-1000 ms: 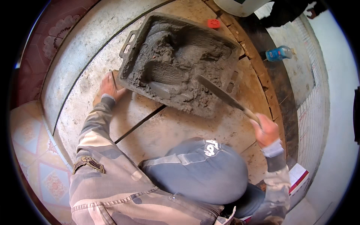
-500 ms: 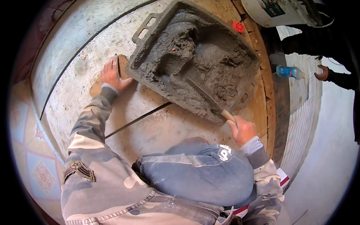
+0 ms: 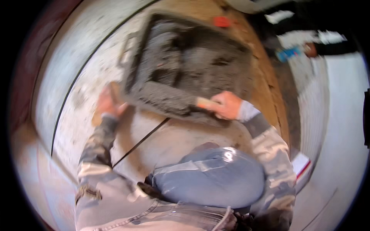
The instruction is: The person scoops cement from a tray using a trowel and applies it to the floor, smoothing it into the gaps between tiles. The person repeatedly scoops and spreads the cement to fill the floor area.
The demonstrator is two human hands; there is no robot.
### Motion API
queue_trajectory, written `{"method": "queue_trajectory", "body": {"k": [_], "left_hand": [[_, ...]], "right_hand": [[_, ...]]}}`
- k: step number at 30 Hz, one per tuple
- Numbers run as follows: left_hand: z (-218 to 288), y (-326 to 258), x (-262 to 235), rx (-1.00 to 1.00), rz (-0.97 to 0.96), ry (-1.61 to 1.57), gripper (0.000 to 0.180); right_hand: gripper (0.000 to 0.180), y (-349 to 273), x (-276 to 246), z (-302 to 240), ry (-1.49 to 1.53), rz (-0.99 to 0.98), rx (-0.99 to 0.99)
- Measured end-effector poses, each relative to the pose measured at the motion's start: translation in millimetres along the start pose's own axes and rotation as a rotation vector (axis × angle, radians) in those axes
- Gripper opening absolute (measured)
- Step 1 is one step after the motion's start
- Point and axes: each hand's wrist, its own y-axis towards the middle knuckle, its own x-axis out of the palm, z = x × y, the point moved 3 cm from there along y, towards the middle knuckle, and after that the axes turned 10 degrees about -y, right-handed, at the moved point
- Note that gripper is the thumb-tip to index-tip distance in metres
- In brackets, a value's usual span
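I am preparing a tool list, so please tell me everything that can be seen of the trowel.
The trowel has a long, broad blade covered with grey, wet-looking mortar, and a tan, wood-like handle gripped by the right hand. It points left, its blade over the near side of the tray. Blur hides whether the blade touches anything below.

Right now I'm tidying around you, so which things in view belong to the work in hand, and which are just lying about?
In use:
- trowel, in the right hand
- tub holding grey mortar
- brown piece at the left hand

Apparently lying about:
- red object
- white-and-red box
- blue bottle, at another person's hand
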Motion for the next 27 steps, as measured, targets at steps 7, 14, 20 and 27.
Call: {"method": "queue_trajectory", "body": {"k": [7, 14, 20, 27], "left_hand": [[-38.5, -8.7, 2.0, 0.067, -0.026, -0.167, 0.109], [-65.5, -22.8, -4.7, 0.009, -0.006, 0.243, 0.106], [-50.3, -22.0, -9.9, 0.004, 0.037, 0.318, 0.107], [-101.0, 3.4, 19.8, 0.166, 0.048, 0.46, 0.114]], "right_hand": [[0.048, -64.0, 6.3, 0.9, 0.465, 0.027, -0.038], [0.041, -195.7, 35.2, 58.7, 0.587, 0.427, 0.098], [0.036, -330.1, 94.4, 109.6, 0.651, 0.641, 0.444], [0.04, -402.6, 160.7, 186.4, 0.844, 0.639, 0.626]]}}
